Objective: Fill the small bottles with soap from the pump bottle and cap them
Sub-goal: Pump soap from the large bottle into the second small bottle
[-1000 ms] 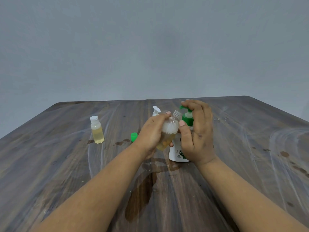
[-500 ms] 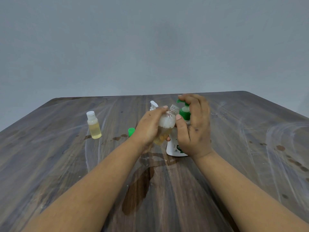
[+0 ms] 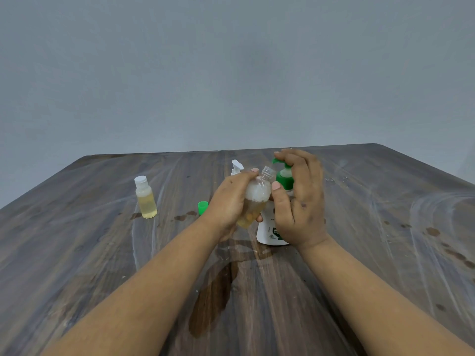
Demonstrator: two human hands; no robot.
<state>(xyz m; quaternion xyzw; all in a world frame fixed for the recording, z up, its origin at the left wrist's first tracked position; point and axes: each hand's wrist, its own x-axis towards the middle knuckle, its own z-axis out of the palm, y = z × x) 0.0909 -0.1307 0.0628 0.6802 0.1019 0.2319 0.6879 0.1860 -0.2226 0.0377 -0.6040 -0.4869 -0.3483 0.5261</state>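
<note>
Table (image 3: 77, 253): dark wood grain filling the lower half of the frame, streaked white, with a dark wet patch at lower centre.
Right hand (image 3: 299, 201): centre right, fingers curled over the green pump head, thumb reaching toward the small bottle; holding the pump from above.
Left hand (image 3: 231, 199): centre, fingers wrapped round the open small bottle, lifted off the table and tilted.
Pump bottle (image 3: 268, 231): white body with green top, standing just right of centre, mostly hidden behind the right hand.
Open small bottle (image 3: 257, 196): clear, uncapped neck tipped toward the green spout; amber soap at the bottom, white foam above.
Capped small bottle (image 3: 145, 197): centre left, upright, white cap on, pale yellow soap inside; well apart from the hands.
White pump nozzle (image 3: 236, 167): just behind the left hand; body hidden.
Green cap (image 3: 202, 207): loose on the table beside the left wrist.
Step in hand: filling the second bottle, apparently about halfway.
Next move: probably pressing the pump with the neck kept under the spout, then reaching for the green cap.
</note>
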